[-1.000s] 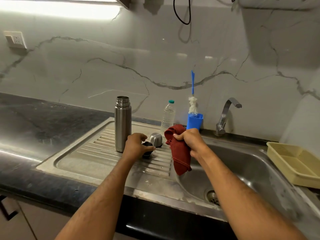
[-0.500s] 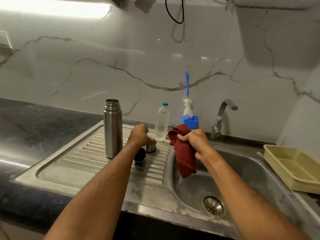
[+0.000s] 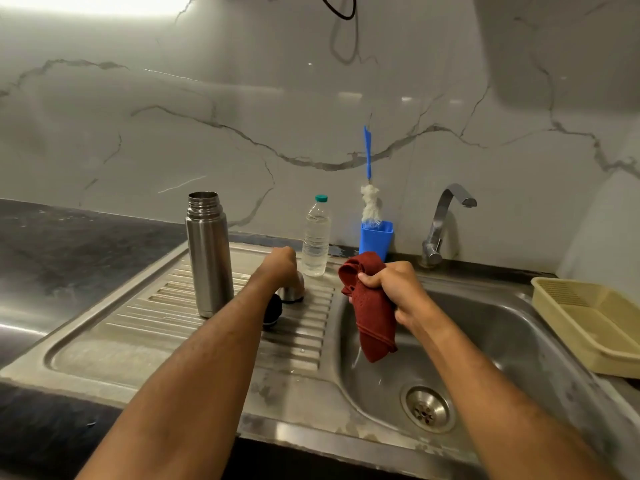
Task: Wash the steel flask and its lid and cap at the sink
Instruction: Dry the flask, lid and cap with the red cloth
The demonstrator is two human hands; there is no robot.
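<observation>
Left hand [image 3: 282, 268] curled downward, right hand [image 3: 394, 289] in clenched grip.

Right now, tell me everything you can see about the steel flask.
The steel flask is a tall brushed-metal cylinder with a narrower threaded neck, its mouth open with no lid or cap on. It stands upright on the ribbed draining board at the left of the sink. Neither hand touches it; the left forearm passes beside it.
</observation>
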